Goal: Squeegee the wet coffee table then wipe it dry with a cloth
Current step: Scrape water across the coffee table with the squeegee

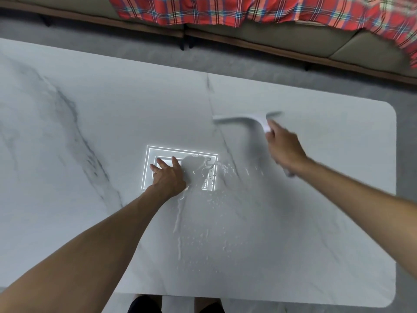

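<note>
Coffee table lies open around both hands and squeegee.

White marble coffee table, puddled water, a left hand flat on it.

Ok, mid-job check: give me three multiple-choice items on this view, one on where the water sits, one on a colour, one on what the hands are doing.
1. Where does the water lie on the coffee table?
A. far left end
B. middle, running toward the near edge
C. far right corner

2. What colour is the squeegee?
A. white
B. black
C. yellow

3. What is the left hand doing?
A. gripping a cloth
B. resting flat on the tabletop
C. holding the squeegee

Answers:
1 B: drops and streaks run from beside the left hand toward the near edge.
2 A: its blade and handle show white, though blurred.
3 B: its fingers are spread on the marble, while the right hand holds the squeegee.
</note>
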